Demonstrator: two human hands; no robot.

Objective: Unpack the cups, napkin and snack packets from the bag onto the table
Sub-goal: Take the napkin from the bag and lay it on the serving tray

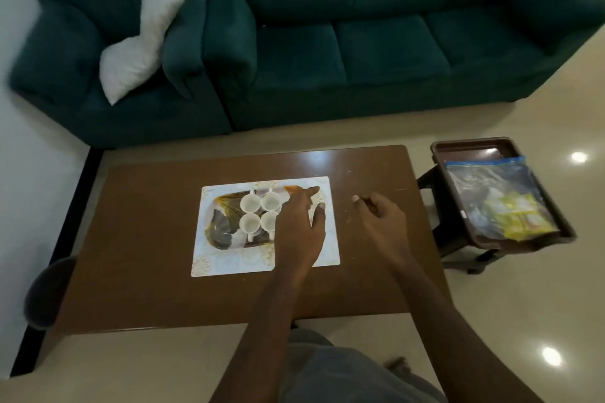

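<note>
Several white cups (260,212) stand upside up in a tight cluster on a patterned tray (222,232), which lies on a pale placemat (327,252) in the middle of the brown table (157,239). My left hand (299,229) hovers over the tray's right side, fingers spread, holding nothing. My right hand (381,216) is loosely curled above the bare table just right of the placemat, nothing visible in it. A clear zip bag (484,186) with yellow snack packets (517,214) inside lies on a side stool to the right.
The brown stool tray (465,149) stands on the floor just right of the table. A dark green sofa (360,52) with a white pillow (140,39) runs along the far side. A dark round object (45,291) sits at the table's left corner.
</note>
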